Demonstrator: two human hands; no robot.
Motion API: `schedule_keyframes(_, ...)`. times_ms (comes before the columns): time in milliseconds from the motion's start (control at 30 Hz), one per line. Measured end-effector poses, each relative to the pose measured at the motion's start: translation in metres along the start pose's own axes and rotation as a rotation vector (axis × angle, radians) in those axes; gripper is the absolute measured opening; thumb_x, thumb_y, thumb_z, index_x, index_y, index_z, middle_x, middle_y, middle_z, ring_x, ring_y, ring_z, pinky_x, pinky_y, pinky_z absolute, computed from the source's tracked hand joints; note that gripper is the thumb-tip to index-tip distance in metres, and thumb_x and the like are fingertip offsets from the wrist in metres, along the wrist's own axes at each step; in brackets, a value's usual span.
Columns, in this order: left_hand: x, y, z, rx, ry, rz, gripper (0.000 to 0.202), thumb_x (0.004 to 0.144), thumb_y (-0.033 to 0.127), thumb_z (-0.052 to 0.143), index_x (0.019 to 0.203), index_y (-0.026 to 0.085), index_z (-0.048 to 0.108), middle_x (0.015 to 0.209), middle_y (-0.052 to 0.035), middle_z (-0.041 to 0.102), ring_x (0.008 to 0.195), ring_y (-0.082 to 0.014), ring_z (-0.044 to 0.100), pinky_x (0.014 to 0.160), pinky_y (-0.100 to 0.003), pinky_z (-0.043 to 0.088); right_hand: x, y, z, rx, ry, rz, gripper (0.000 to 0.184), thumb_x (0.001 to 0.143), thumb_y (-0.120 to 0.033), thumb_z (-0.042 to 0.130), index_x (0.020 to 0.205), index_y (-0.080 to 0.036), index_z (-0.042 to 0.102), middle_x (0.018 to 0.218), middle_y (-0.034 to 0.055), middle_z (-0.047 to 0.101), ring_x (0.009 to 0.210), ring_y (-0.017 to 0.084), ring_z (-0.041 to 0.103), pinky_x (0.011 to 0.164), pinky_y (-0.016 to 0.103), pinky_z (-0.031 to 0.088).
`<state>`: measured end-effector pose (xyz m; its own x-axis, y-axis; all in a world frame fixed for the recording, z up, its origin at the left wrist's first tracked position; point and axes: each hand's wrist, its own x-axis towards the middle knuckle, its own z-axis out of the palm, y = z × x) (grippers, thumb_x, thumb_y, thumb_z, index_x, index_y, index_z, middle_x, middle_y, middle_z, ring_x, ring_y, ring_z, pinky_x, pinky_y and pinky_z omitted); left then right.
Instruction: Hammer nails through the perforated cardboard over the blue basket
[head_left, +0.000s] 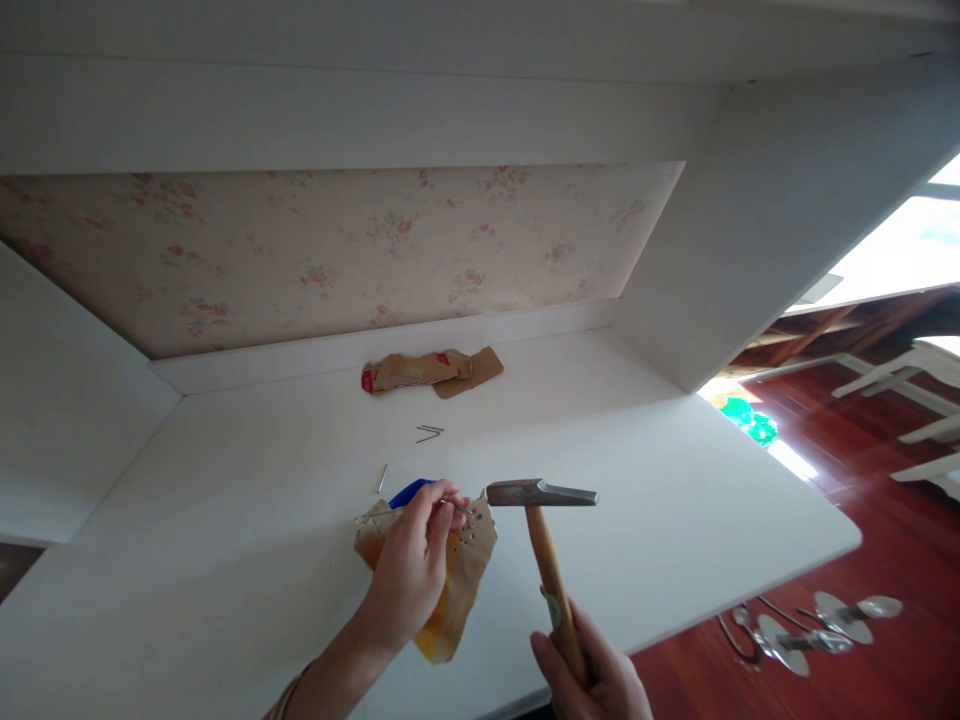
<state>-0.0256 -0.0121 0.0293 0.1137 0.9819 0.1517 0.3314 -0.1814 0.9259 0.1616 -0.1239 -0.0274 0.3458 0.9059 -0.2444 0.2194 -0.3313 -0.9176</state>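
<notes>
My right hand (596, 665) is wrapped round the wooden handle of a hammer (550, 560). The hammer's metal head is just right of a piece of brown cardboard (474, 575) with orange-yellow on it. Over this cardboard, my left hand (412, 565) pinches a thin nail (465, 509) between thumb and fingers. Several small dark dots, nail heads or holes, mark the cardboard near the fingertips. A blue piece (410, 492) shows behind the left hand, partly hidden. One loose nail (382, 478) lies on the white tabletop (247, 560) beyond it.
Several more nails (429, 432) lie farther back on the table. Torn brown cardboard (420, 371) rests near the floral back wall (405, 235). White panels (712, 230) enclose the sides and top. On the red floor (720, 680) at right are metal and glass items (780, 640).
</notes>
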Motion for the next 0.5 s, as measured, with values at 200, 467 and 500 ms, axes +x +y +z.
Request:
schedule_keyframes(200, -0.003, 0.003, 0.001, 0.061, -0.013, 0.070, 0.015, 0.100, 0.028, 0.041, 0.107, 0.023, 0.054, 0.096, -0.0049, 0.069, 0.084, -0.0179, 0.070, 0.080, -0.033, 0.059, 0.002, 0.012, 0.003, 0.013, -0.008, 0.039, 0.067, 0.072, -0.070, 0.063, 0.107, -0.012, 0.070, 0.056, -0.0076, 0.032, 0.046, 0.010, 0.030, 0.039, 0.022, 0.027)
schedule_keyframes(467, 0.001, -0.002, 0.001, 0.000, -0.033, -0.008, 0.024, 0.090, 0.033, 0.064, 0.111, 0.022, 0.060, 0.096, -0.0030, 0.075, 0.090, -0.0186, 0.073, 0.087, -0.032, 0.058, 0.002, 0.020, 0.000, 0.062, -0.042, 0.092, 0.069, 0.071, -0.073, 0.062, 0.106, -0.014, 0.068, 0.053, -0.0093, 0.031, 0.043, 0.009, 0.029, 0.037, 0.021, 0.025)
schedule_keyframes(500, 0.001, -0.002, 0.000, 0.012, -0.041, -0.003, 0.021, 0.089, 0.034, 0.066, 0.107, 0.023, 0.064, 0.095, -0.0024, 0.076, 0.090, -0.0187, 0.073, 0.086, -0.031, 0.058, 0.002, 0.021, 0.000, 0.070, -0.047, 0.099, 0.070, 0.070, -0.074, 0.061, 0.106, -0.014, 0.068, 0.053, -0.0095, 0.030, 0.043, 0.009, 0.028, 0.037, 0.021, 0.024)
